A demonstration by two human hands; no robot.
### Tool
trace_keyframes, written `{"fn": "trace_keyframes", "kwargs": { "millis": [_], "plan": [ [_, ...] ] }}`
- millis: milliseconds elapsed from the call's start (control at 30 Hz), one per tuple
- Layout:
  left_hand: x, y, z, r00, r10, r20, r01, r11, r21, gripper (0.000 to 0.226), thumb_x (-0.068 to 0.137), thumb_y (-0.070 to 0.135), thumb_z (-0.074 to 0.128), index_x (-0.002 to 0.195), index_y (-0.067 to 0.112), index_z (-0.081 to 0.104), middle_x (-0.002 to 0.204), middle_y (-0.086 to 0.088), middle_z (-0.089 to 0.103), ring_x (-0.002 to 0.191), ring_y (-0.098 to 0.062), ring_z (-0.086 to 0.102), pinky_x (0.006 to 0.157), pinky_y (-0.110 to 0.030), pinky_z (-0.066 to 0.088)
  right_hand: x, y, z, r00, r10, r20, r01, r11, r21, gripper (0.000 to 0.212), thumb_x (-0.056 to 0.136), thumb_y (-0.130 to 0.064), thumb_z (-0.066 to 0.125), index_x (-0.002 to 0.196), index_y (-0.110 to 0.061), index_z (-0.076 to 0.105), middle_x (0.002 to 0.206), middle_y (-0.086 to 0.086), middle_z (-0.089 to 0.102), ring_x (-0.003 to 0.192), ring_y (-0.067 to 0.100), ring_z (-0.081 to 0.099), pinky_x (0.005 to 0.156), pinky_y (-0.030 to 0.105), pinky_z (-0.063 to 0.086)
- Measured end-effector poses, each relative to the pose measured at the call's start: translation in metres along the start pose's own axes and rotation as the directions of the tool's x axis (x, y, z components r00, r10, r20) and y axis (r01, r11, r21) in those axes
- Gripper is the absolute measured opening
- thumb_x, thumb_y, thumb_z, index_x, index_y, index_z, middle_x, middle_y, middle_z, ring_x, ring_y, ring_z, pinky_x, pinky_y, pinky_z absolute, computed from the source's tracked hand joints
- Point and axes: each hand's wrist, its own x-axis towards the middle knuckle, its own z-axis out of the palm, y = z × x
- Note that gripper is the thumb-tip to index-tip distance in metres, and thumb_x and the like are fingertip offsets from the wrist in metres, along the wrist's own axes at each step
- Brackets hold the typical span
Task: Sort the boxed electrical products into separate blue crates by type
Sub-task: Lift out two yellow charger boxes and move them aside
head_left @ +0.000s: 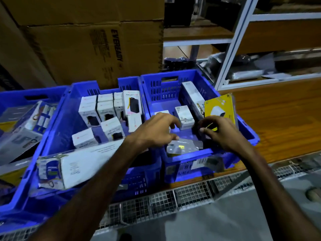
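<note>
Hands work over the right blue crate (191,154) on the wooden surface (278,119). Left hand (156,130) hovers released; right hand (219,132) apparently pinches a small dark item, blurred. White boxes (104,113) fill the middle crate (69,105).

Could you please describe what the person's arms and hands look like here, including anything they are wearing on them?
Both arms are bare along all that shows, with no sleeve in view. The left hand and the right hand wear no gloves. No watch, bracelet or ring can be seen on either wrist or on the fingers, though the picture is dim and slightly blurred.
</note>
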Motion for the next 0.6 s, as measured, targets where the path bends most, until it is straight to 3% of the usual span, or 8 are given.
{"fn": "trace_keyframes", "kwargs": {
  "millis": [100,233,333,433,533,600],
  "plan": [
    [0.022,-0.003,0.011,0.980,-0.031,0.198,0.015,0.996,0.086,0.049,0.076,0.043,0.086,0.119,0.035,0.063,0.114,0.005,0.061,0.104,-0.017,0.057,0.091,-0.041,0.053,0.016,0.005,-0.003,0.992,0.003,0.129,0.011,0.995,-0.103,0.021,0.089,-0.014,0.078,0.104,-0.028,0.072,0.088,-0.012,0.074,0.084,0.008,0.073,0.073,0.026,0.055],
    [0.032,0.002,0.026,0.914,-0.088,0.396,-0.019,0.966,0.258,0.050,0.074,0.050,0.081,0.118,0.038,0.059,0.107,0.007,0.056,0.109,-0.022,0.058,0.091,-0.040,0.053,0.035,0.000,0.009,0.906,0.025,0.423,0.106,0.954,-0.281,0.038,0.085,-0.018,0.081,0.121,-0.018,0.070,0.112,0.000,0.076,0.102,0.020,0.072,0.081,0.034,0.055],
    [0.033,0.010,0.041,0.893,-0.083,0.443,-0.098,0.923,0.371,0.046,0.088,0.048,0.070,0.129,0.030,0.059,0.124,-0.003,0.063,0.115,-0.029,0.062,0.084,-0.037,0.052,0.046,-0.009,0.017,0.807,0.086,0.584,0.156,0.923,-0.351,0.049,0.085,-0.012,0.080,0.132,-0.016,0.065,0.122,0.004,0.072,0.100,0.023,0.071,0.073,0.029,0.047],
    [0.033,0.011,0.049,0.892,-0.076,0.445,-0.135,0.896,0.423,0.048,0.093,0.043,0.066,0.137,0.026,0.056,0.134,-0.006,0.061,0.119,-0.031,0.061,0.087,-0.040,0.053,0.055,-0.015,0.023,0.736,0.181,0.653,0.158,0.891,-0.425,0.056,0.086,-0.004,0.075,0.138,-0.019,0.060,0.127,0.005,0.069,0.105,0.024,0.069,0.077,0.027,0.048],
    [0.033,0.014,0.052,0.904,-0.071,0.422,-0.138,0.885,0.444,0.048,0.094,0.046,0.066,0.135,0.022,0.056,0.130,-0.008,0.060,0.117,-0.032,0.060,0.092,-0.047,0.055,0.058,-0.017,0.027,0.699,0.232,0.676,0.219,0.831,-0.511,0.054,0.083,-0.010,0.075,0.132,-0.028,0.063,0.127,0.003,0.069,0.108,0.027,0.069,0.087,0.038,0.056],
    [0.032,0.013,0.054,0.917,-0.070,0.393,-0.128,0.880,0.456,0.048,0.093,0.050,0.066,0.131,0.022,0.057,0.128,-0.008,0.059,0.115,-0.032,0.060,0.091,-0.047,0.054,0.055,-0.017,0.031,0.720,0.206,0.663,0.323,0.745,-0.583,0.041,0.083,-0.017,0.074,0.120,-0.034,0.067,0.123,0.002,0.070,0.113,0.028,0.067,0.094,0.038,0.049]
  ]
}}
